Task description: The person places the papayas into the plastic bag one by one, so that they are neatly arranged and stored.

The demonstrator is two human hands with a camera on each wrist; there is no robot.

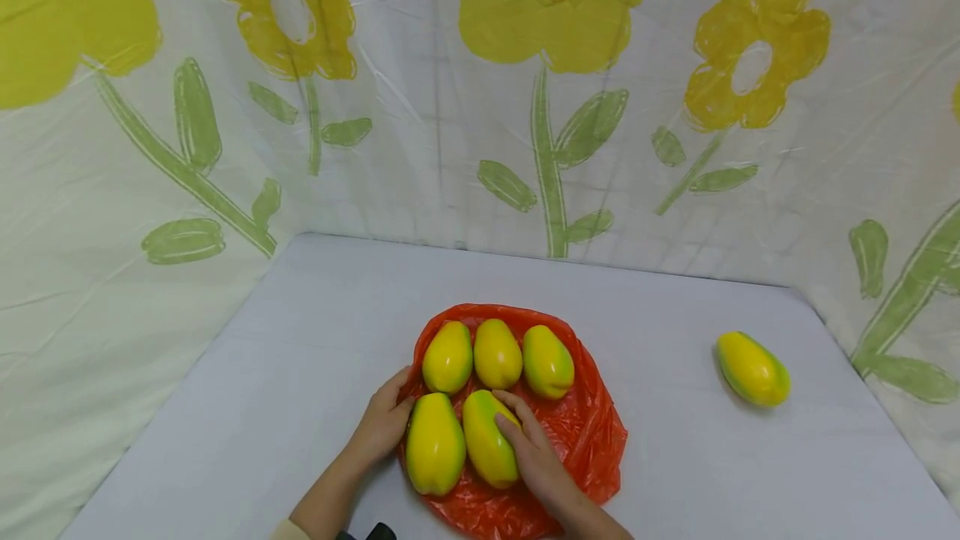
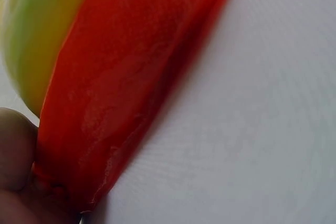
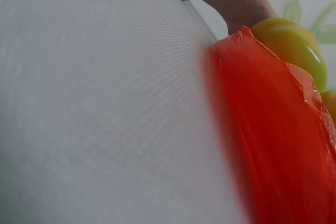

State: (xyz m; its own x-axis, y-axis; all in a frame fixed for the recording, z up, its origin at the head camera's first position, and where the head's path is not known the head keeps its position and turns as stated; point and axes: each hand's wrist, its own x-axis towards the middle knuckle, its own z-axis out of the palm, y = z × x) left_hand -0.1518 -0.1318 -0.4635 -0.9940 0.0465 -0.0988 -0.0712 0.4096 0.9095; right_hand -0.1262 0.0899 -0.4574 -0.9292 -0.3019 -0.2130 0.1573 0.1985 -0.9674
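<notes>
A red plastic bag [image 1: 577,432] lies spread on the table with several yellow-green papayas on it. Three papayas [image 1: 497,354] form a row at the back. In front of them lie a left papaya [image 1: 435,445] and another papaya [image 1: 483,440], which my right hand [image 1: 534,450] grips from its right side. My left hand [image 1: 386,422] pinches the bag's left edge; in the left wrist view its fingertips [image 2: 16,150] meet the red plastic [image 2: 110,77]. The right wrist view shows the bag's side [image 3: 278,129] but not the right hand's fingers.
One more papaya [image 1: 753,369] lies apart on the right of the white table [image 1: 337,307]. A white sheet with painted yellow flowers [image 1: 420,173] hangs behind and at both sides. A dark object [image 1: 381,532] shows at the bottom edge, near the left forearm.
</notes>
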